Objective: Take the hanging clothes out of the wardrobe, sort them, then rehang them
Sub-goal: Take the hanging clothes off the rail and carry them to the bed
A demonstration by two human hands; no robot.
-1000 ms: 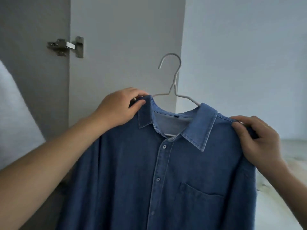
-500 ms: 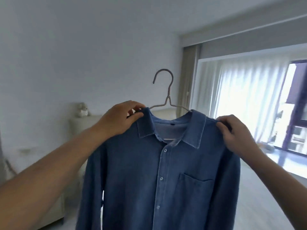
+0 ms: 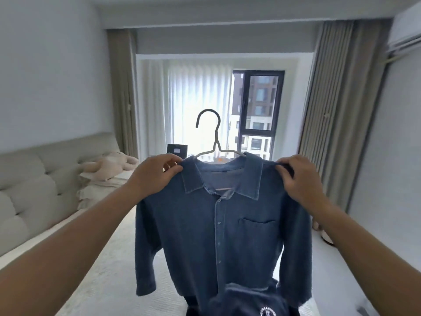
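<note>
I have both arms stretched forward and raised, my left hand [image 3: 157,176] at about ten o'clock from the frame's centre, my right hand [image 3: 298,179] at about two. Each pinches one shoulder of the blue denim button-up shirt [image 3: 218,224], thumb in front and fingers curled over the seam, so the shirt hangs spread between them on its thin grey wire hanger [image 3: 215,142], hook upright at twelve o'clock. A second ago the backdrop was a wardrobe door with its hinge; now it is a bright window [image 3: 257,103] with sheer curtains, and a pale tufted sofa [image 3: 45,179] carrying a plush toy [image 3: 109,166] at nine o'clock. At six o'clock a dark navy garment with a white emblem [image 3: 250,302] is cut off by the frame; I cannot tell what it is.
</note>
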